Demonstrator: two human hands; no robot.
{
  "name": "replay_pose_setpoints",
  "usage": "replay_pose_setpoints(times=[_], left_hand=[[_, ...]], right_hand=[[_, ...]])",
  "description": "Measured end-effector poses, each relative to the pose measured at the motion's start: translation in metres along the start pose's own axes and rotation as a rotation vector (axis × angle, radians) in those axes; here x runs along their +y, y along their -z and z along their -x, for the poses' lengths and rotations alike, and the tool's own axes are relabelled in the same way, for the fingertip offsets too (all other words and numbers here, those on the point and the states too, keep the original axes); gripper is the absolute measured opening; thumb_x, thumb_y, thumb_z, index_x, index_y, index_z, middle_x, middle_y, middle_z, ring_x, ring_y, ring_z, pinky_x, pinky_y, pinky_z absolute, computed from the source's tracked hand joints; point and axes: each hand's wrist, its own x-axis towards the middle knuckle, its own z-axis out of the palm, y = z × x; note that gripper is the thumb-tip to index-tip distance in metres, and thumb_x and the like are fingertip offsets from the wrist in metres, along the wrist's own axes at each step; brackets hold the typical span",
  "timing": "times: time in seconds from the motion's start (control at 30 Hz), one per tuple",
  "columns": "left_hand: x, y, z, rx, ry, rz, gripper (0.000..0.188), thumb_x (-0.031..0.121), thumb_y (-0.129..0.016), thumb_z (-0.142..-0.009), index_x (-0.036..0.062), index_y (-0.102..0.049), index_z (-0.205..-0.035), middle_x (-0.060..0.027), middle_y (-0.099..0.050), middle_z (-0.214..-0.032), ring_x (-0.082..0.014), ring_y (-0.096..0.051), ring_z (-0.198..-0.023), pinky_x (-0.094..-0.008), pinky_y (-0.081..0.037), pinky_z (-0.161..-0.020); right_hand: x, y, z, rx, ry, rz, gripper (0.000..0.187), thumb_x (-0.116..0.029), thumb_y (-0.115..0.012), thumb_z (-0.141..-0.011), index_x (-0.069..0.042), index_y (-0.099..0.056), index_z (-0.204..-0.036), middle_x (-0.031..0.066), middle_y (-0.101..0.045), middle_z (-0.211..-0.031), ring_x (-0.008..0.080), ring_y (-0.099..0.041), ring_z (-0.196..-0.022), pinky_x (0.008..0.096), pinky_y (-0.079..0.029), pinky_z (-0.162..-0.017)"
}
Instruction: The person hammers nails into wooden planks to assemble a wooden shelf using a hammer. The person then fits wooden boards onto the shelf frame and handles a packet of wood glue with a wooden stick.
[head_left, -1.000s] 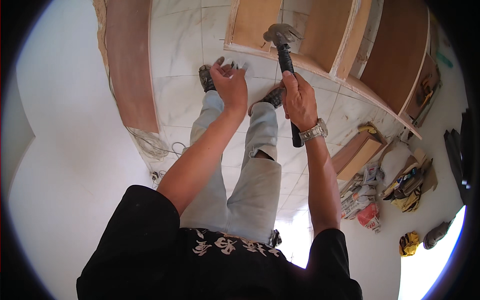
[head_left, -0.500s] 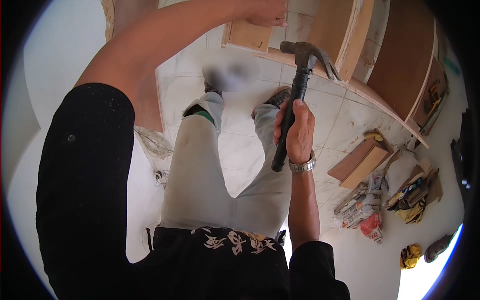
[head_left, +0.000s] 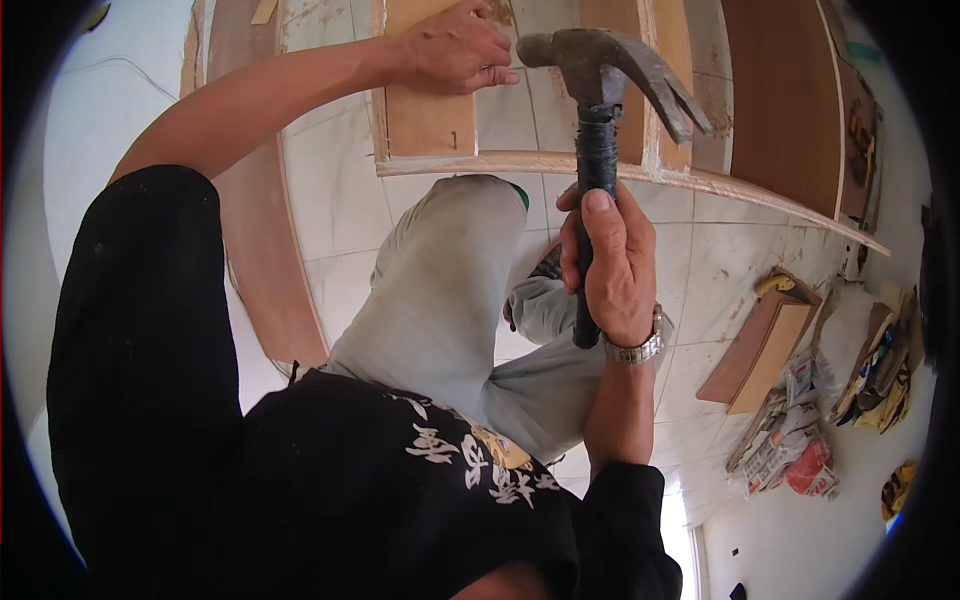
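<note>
My right hand (head_left: 612, 262) grips the black handle of a claw hammer (head_left: 600, 75), its steel head raised upright above the front edge of a wooden cabinet frame (head_left: 520, 162). My left hand (head_left: 455, 48) reaches forward with fingers pinched together, pressed against a plywood panel (head_left: 425, 120) of that frame, just left of the hammer head. What the fingers pinch is too small to make out. My grey-trousered knee (head_left: 450, 270) is lifted close under the frame.
A curved brown board (head_left: 265, 270) leans at the left. On the white tiled floor (head_left: 720, 270) at the right lie flat wooden boards (head_left: 765, 350), crumpled newspapers (head_left: 790, 440) and a heap of tools and bags (head_left: 885, 370).
My left hand went from near my knees up and forward onto the plywood panel. The hammer rose and came upright beside it, and my view dropped closer to the frame.
</note>
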Motion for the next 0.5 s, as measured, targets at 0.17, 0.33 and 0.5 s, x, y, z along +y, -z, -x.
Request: replay_pose_setpoints(times=[0.17,0.33,0.5], left_hand=[[0.002,0.001,0.001,-0.194,0.088,-0.033,0.053,0.04,-0.046,-0.101,0.0038,-0.065,-0.068,-0.0153,-0.066,-0.07,-0.0345,-0.061,-0.073,-0.0409,-0.042,-0.083],[-0.009,-0.026,0.011,0.087,0.046,0.005,0.052,0.039,-0.045,-0.101,0.0046,-0.067,-0.069,-0.0161,-0.067,-0.073,-0.0355,-0.064,-0.077,-0.0435,-0.044,-0.085],[-0.005,-0.025,0.004,-0.013,0.047,0.01,0.045,0.039,-0.046,-0.099,0.0049,-0.073,-0.088,-0.018,-0.073,-0.092,-0.0358,-0.068,-0.097,-0.0471,-0.051,-0.087]], right_hand=[[-0.006,-0.04,0.011,0.114,0.088,0.05,0.051,-0.047,-0.042,-0.104,0.002,-0.058,-0.108,0.0013,-0.05,-0.061,0.0063,-0.042,-0.045,0.0224,-0.033,-0.043],[-0.005,-0.085,0.023,0.185,0.065,0.173,0.048,-0.045,-0.044,-0.106,0.001,-0.058,-0.113,0.0013,-0.053,-0.065,0.0064,-0.044,-0.047,0.022,-0.033,-0.043],[-0.035,-0.082,0.033,0.174,-0.009,0.527,0.051,-0.046,-0.043,-0.106,0.002,-0.058,-0.109,-0.0019,-0.048,-0.057,0.0043,-0.042,-0.044,0.0211,-0.031,-0.043]])
